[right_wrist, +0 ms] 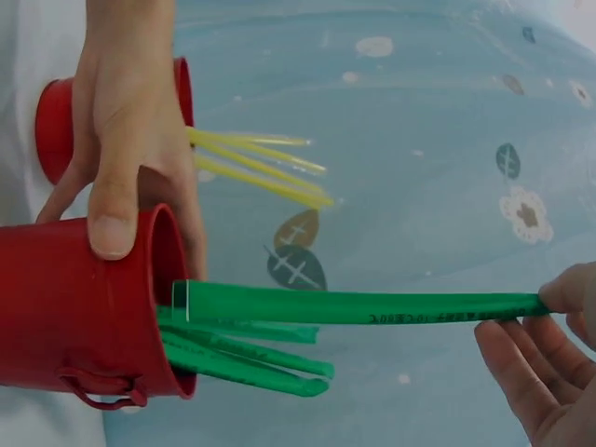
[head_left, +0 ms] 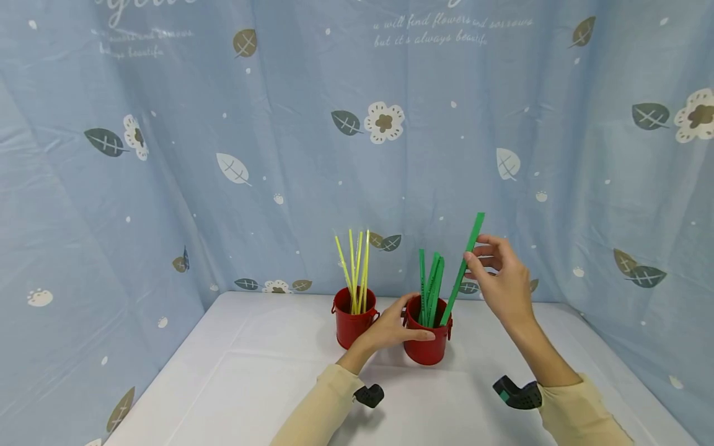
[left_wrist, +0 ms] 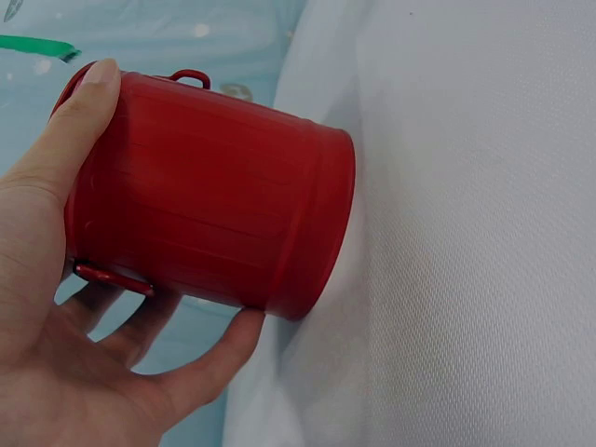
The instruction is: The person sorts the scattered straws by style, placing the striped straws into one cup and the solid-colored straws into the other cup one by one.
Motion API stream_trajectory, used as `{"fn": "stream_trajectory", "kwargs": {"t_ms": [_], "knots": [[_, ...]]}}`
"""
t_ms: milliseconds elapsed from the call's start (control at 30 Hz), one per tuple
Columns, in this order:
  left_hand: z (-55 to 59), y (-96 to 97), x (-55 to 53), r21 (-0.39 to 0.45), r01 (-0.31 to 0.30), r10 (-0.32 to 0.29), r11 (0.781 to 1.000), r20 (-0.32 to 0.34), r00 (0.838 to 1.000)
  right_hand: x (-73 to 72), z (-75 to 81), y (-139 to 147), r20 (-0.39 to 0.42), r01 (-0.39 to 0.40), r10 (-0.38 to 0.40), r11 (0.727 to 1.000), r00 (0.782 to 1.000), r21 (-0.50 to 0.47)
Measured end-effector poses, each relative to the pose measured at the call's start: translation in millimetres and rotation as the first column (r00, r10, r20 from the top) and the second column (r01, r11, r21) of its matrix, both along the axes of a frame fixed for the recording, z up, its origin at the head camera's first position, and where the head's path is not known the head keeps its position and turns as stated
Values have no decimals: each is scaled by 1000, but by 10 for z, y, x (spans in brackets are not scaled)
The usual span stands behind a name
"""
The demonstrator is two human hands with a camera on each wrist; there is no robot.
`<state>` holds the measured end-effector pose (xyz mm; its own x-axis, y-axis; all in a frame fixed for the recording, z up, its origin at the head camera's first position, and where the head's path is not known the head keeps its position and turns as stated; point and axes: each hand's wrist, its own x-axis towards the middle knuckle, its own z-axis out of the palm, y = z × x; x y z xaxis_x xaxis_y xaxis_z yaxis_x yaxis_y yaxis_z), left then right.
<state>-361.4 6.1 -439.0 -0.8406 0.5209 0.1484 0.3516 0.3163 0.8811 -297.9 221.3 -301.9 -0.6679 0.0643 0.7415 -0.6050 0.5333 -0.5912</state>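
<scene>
My left hand (head_left: pixel 387 329) grips a red metal bucket (head_left: pixel 426 350) near its rim, thumb on the near side and fingers round the far side. Several green wrapped straws (head_left: pixel 434 288) stand in that bucket. Between thumb and fingers, my right hand (head_left: pixel 504 288) pinches one more green wrapped straw (right_wrist: pixel 372 307) by its upper part, tilted. Its lower end is at the bucket's mouth; whether it touches the rim I cannot tell. Printed text shows on the wrapper in the right wrist view.
A second red bucket (head_left: pixel 351 331) stands just left of the first, with several yellow straws (head_left: pixel 357 272) upright in it. Both are near the back of the white-covered table (head_left: pixel 245 353). A blue printed curtain (head_left: pixel 301 155) hangs behind and at the sides.
</scene>
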Motion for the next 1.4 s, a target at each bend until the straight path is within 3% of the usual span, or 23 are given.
{"fn": "stream_trajectory", "kwargs": {"t_ms": [267, 533, 1033, 1400], "knots": [[24, 2, -8, -4, -2, 2, 1000, 8, 1000, -141, -154, -50, -2, 27, -27, 1000, 1000, 13], [38, 6, -5, 4, 2, -2, 1000, 14, 1000, -205, -378, -83, 53, -11, 8, 999, 999, 50], [29, 16, 5, 1, 7, -7, 1000, -16, 1000, -176, -670, -115, 193, -68, 49, 993, 980, 96], [-13, 33, 15, 6, -3, 3, 1000, -47, 999, -112, -850, 8, 169, -24, -7, 983, 986, 180]]}}
